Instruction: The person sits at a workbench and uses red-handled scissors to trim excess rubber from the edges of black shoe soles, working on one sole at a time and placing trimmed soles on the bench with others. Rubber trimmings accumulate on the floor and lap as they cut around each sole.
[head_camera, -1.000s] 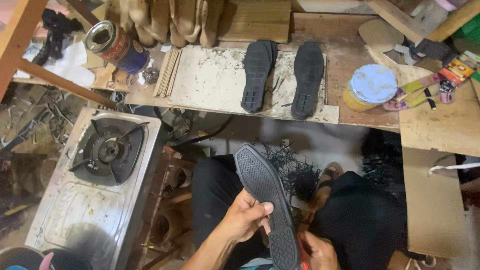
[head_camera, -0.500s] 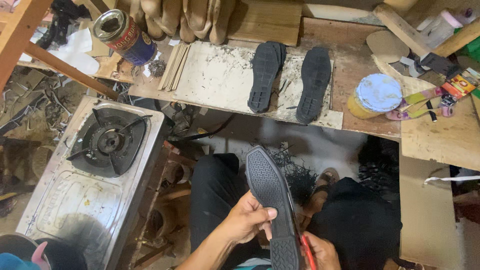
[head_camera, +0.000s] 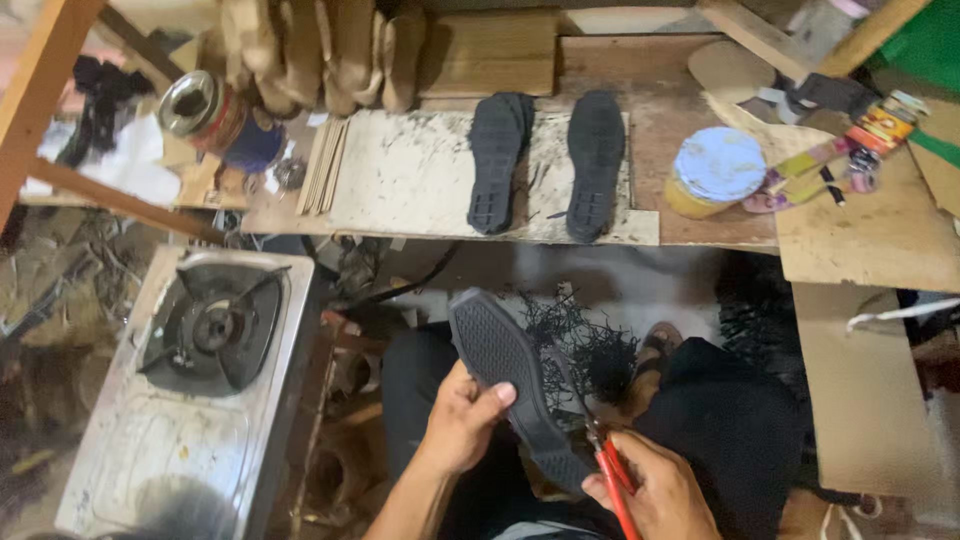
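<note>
A black rubber sole (head_camera: 510, 385) lies over the person's lap, its long axis slanting from upper left to lower right. The left hand (head_camera: 462, 420) clamps its left edge, fingers curled around it. The right hand (head_camera: 655, 490), closed on red-handled scissors (head_camera: 607, 470), meets the sole's right edge near the lower end.

A round tin can (head_camera: 215, 118) with a red and blue label lies tilted at the counter's (head_camera: 700, 215) left; a yellow tub (head_camera: 716, 172) with pale-blue lid stands right
</note>
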